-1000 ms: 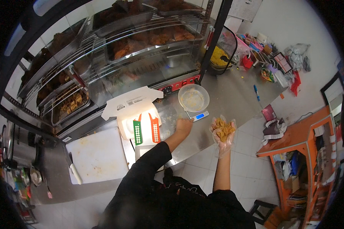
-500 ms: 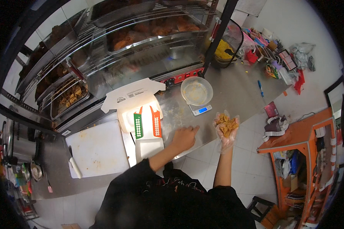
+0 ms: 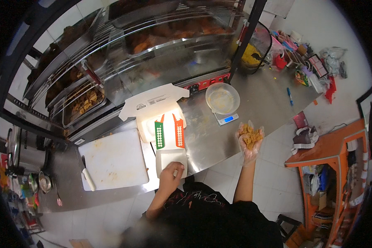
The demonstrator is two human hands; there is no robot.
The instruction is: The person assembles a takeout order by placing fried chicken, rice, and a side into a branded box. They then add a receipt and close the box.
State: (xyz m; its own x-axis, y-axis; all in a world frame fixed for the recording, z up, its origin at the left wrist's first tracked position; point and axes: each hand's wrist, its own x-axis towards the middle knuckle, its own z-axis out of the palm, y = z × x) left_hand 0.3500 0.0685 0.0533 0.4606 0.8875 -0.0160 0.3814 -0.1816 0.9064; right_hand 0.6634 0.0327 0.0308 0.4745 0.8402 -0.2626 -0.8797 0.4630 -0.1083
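So far, the food is not set down: it lies in the plastic-covered right hand, which cups it palm up beside the table's edge. The bare left hand, fingers curled, is at the near white part of the carton; whether it grips is unclear. Box and carton look already unfolded, the box's lid raised. The bowl, holding only smears, sits at the scale.
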